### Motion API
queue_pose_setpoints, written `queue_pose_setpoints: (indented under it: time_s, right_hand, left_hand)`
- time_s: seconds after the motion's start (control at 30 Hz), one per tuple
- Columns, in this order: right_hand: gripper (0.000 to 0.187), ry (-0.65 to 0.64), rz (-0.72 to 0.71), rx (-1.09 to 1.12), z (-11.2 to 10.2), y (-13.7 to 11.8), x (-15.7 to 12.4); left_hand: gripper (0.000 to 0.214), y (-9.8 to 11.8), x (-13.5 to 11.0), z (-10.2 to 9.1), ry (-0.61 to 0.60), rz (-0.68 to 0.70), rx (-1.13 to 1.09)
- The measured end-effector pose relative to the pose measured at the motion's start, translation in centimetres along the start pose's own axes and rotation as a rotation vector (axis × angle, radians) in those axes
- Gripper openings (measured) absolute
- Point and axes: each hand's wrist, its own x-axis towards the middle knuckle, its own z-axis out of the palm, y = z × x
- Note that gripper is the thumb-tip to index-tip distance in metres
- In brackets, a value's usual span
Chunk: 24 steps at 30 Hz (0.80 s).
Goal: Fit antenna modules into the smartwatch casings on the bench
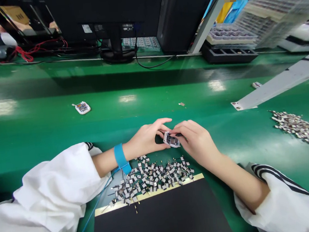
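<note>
White sleeve [40, 211] fills the lower left, black board [161, 217] with cream edge at bottom centre. Left wrist wears blue strap [120, 157], blue cord [97, 203] running down from it. Left hand [145, 138] and right hand [197, 143] are together, fingers of both clamped on small white casing [171, 140], held just above heap of tiny metal parts [152, 178] on green bench mat [62, 128]. Casing is rounded, with dark open middle; inner detail too small to tell. Second white casing [82, 107] lies farther out on the mat. Right sleeve [285, 202] has black stripes; second heap of parts [294, 126] sits far right.
</note>
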Motion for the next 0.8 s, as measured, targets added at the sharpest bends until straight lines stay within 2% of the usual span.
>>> queue_pose_setpoints:
  time_s: [0.13, 0.23, 0.4, 0.53, 0.8]
  right_hand:
    - [0.006, 0.101, 0.099, 0.273, 0.6, 0.3, 0.1]
    - [0.006, 0.128, 0.136, 0.341, 1.0, 0.6, 0.1]
    - [0.008, 0.021, 0.011, 0.113, 1.4, 0.7, -0.2]
    - [0.016, -0.051, -0.022, -0.055, 1.5, 0.5, -0.5]
    - [0.015, -0.134, -0.134, -0.217, 1.0, 0.8, 0.8]
  left_hand:
    - [0.061, 0.0, 0.0, 0.0, 0.036, 0.011, -0.069]
    - [0.058, -0.1, 0.0, 0.1, 0.056, -0.004, -0.075]
    - [0.048, -0.5, 0.0, 0.2, 0.044, -0.066, -0.003]
    - [0.041, -0.8, 0.0, 0.1, 0.074, -0.126, -0.032]
    - [0.045, -1.0, 0.3, 0.4, 0.063, -0.157, -0.056]
